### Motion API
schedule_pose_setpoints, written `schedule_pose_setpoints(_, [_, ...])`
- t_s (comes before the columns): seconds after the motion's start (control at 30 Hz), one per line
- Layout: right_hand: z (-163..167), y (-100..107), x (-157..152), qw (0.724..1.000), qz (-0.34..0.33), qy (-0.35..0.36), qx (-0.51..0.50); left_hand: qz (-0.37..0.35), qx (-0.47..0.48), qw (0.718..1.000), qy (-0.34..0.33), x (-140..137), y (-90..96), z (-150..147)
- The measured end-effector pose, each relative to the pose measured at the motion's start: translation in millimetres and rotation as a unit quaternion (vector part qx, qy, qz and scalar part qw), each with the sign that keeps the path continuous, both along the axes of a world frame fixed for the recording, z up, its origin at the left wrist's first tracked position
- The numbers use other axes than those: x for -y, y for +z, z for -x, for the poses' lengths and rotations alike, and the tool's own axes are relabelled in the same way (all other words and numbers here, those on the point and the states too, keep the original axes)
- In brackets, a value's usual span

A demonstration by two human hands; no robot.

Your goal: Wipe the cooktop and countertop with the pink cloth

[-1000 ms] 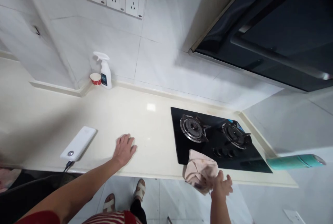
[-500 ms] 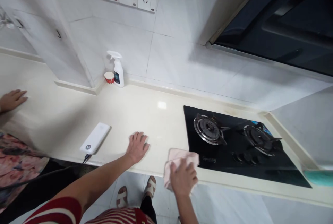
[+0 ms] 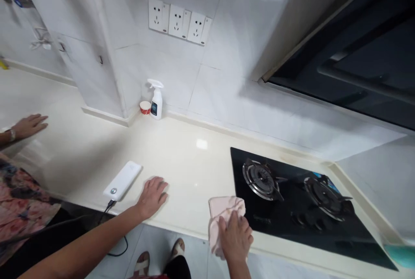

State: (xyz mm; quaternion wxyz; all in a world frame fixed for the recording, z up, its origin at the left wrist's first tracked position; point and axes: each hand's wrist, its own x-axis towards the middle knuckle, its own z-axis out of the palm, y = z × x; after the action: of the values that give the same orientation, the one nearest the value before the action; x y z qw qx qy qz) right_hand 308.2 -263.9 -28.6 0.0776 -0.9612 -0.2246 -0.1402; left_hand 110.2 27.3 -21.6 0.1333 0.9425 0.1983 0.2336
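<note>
A person's right hand (image 3: 236, 236) spreads, fingers apart, over a pink cloth (image 3: 223, 206) at the counter (image 3: 181, 175) edge beside the hob (image 3: 288, 201) — wiping seemingly under way, how much remains unclear — while the empty left hand (image 3: 152, 196) rests, fingers parted.

The cloth (image 3: 225, 205) is soft, matt fabric, creased under the fingers, against a counter (image 3: 184, 162) so smooth and polished that I can see a light mirrored in it. The stove (image 3: 279, 229) has a glossy, glass-like top; its burner rings (image 3: 261, 179) are metal, bright at the rims and dull toward the middle. The hood (image 3: 372, 45) looks dark and sleek. Shiny tiles cover the wall (image 3: 175, 76). The sockets (image 3: 177, 20), spray bottle (image 3: 157, 99) and power bank (image 3: 123, 180) look like smooth plastic, the cup (image 3: 145, 108) like paper.
</note>
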Motion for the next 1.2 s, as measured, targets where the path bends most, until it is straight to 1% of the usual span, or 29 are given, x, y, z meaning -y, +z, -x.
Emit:
schedule_pose_setpoints(0.07, [2,-4,-6,0.999,0.008,0.037,0.022,-0.02,0.002,1.0,0.011,-2,-4.9,8])
schedule_pose_setpoints(0.13, [0,-8,-21,0.998,0.016,0.051,0.042,-0.036,0.0,0.999,0.014,-1,-8.6,11])
schedule_pose_setpoints(0.23, [-21,-10,-50,0.997,0.027,0.051,0.056,-0.041,-0.009,0.999,0.011,1,-9.2,10])
schedule_pose_setpoints(0.37, [-79,-7,-95,0.996,-0.001,0.069,0.062,-0.042,-0.027,0.999,0.007,0,-2.5,11])
schedule_pose_setpoints(0.5, [-146,-3,-150,0.996,-0.018,0.083,0.035,-0.047,-0.059,0.997,0.009,1,7.0,13])
schedule_pose_setpoints(0.6, [-197,1,-194,0.997,-0.007,0.079,-0.003,-0.036,-0.077,0.996,0.022,5,12.9,13])
schedule_pose_setpoints(0.7, [-246,7,-234,0.996,0.022,0.075,-0.044,-0.017,-0.079,0.996,0.029,9,16.4,14])
schedule_pose_setpoints(0.8, [-280,12,-271,0.993,0.063,0.081,-0.061,0.003,-0.083,0.996,0.029,13,19.8,13])
schedule_pose_setpoints(0.87, [-284,14,-297,0.991,0.082,0.09,-0.059,0.017,-0.091,0.995,0.029,15,22.4,13])
schedule_pose_setpoints(0.93, [-272,14,-323,0.986,0.093,0.127,-0.051,0.026,-0.101,0.994,0.03,17,24.6,11])
schedule_pose_setpoints(1.03, [-232,13,-369,0.966,0.098,0.235,-0.037,0.037,-0.113,0.992,0.032,20,26.9,10])
schedule_pose_setpoints(1.13, [-187,15,-422,0.931,0.098,0.351,-0.028,0.051,-0.106,0.992,0.034,21,29.2,9])
schedule_pose_setpoints(1.2, [-162,20,-456,0.907,0.093,0.41,-0.026,0.063,-0.1,0.992,0.038,22,31.1,9])
